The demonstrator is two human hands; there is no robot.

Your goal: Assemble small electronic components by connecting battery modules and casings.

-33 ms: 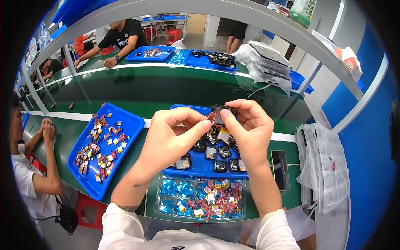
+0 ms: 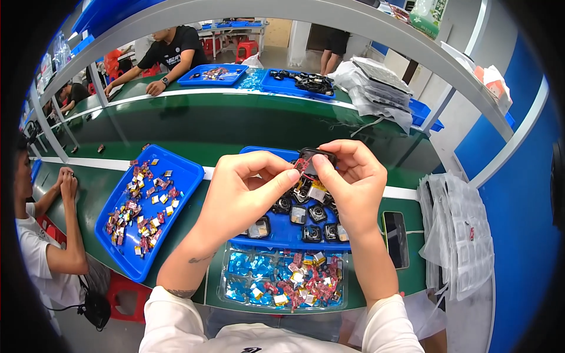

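Observation:
My left hand [image 2: 241,191] pinches a small red circuit board [image 2: 302,165] between thumb and fingertips. Close beside it, my right hand [image 2: 354,188] grips a black camera housing [image 2: 311,153], its thumb pressed on the front. Board and housing almost meet; whether they touch I cannot tell. Beneath both hands lies a blue tray [image 2: 276,240] of black square camera units [image 2: 317,214], some showing a lens. Nearer my body, a clear plastic tray [image 2: 226,294] holds blue film pieces and a heap of red boards with silver-and-yellow battery cells [image 2: 306,282].
Left of my arm, another blue tray [image 2: 136,269] holds more boards and cells. A phone [image 2: 395,238] lies on the right, by stacked white blister trays [image 2: 462,235]. One person [image 2: 67,253] sits at left; another [image 2: 173,56] works across the green bench [image 2: 235,120]. Grey shelf frame [image 2: 329,17] arches overhead.

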